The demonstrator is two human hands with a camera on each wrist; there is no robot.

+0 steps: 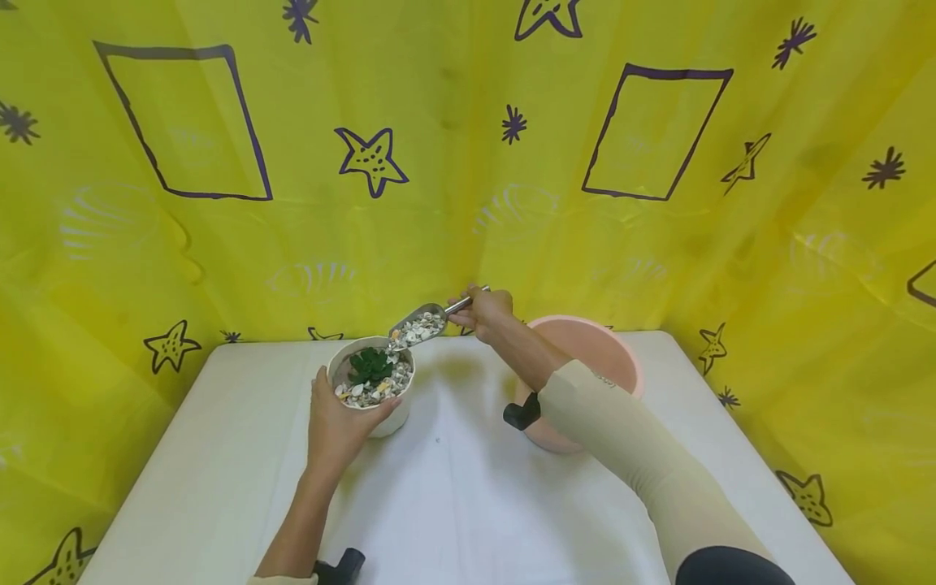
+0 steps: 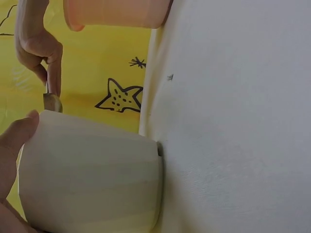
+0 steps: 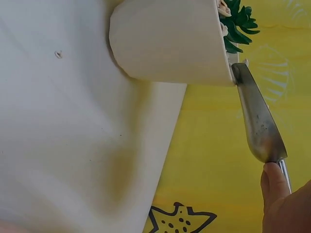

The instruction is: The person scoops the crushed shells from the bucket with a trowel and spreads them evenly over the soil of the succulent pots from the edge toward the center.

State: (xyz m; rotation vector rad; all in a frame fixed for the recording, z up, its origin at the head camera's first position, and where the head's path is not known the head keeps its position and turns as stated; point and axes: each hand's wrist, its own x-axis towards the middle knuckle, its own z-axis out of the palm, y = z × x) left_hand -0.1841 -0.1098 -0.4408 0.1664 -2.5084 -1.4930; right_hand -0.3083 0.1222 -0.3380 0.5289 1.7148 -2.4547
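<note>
My right hand (image 1: 491, 311): fingers closed round loaded scoop (image 3: 260, 119), tip at right rim of white pot (image 3: 167, 41). Left hand (image 1: 340, 426): fingers wide, gripping pot.

PLACE: curtained-off booth, wider room hidden | yellow starfish-print curtain (image 1: 453, 162) is hanging behind and along both sides | white surface (image 1: 453, 512) is standing within it

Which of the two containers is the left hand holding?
The white faceted pot with the green leafy plant: the left hand grips it near the rim. The round pink bucket stands apart, held by neither hand.
</note>
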